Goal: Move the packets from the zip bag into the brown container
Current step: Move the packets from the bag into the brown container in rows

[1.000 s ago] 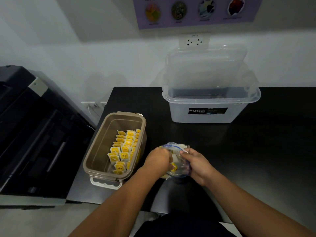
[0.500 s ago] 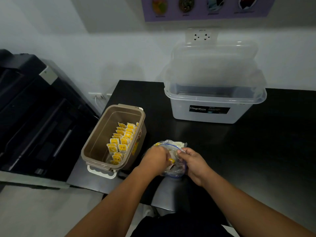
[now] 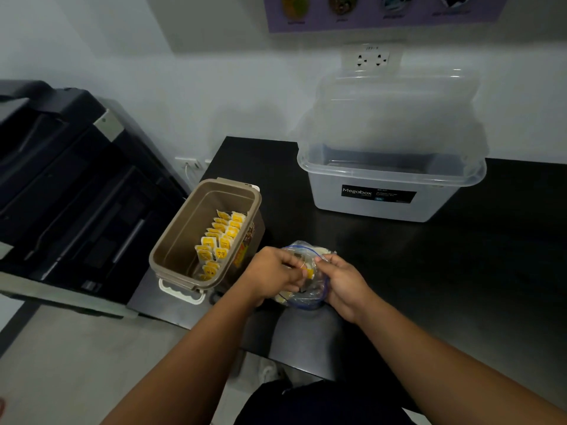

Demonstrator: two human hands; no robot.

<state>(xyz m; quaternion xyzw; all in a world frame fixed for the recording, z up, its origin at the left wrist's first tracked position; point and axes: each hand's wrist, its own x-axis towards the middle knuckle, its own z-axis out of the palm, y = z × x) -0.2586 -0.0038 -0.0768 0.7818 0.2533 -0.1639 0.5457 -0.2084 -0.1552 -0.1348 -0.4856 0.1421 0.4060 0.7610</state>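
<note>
A clear zip bag [image 3: 306, 297] with a blue seal lies on the black table between my hands. My left hand [image 3: 273, 269] has its fingers curled at the bag's mouth, pinching a yellow packet [image 3: 309, 273]. My right hand [image 3: 342, 282] grips the bag's right edge and holds it open. The brown container [image 3: 171, 250] stands to the left at the table's corner, with several yellow packets [image 3: 219, 237] standing in rows along its right side.
A large translucent Megabox tub [image 3: 389, 179] with its lid propped up stands at the back of the black table [image 3: 460, 271]. A dark printer [image 3: 61, 185] sits left of the table. The table's near edge runs just below my hands.
My left hand's fingers have come up a little at the bag's mouth, with a yellow packet showing between the hands. The bag and my right hand stay in place.
</note>
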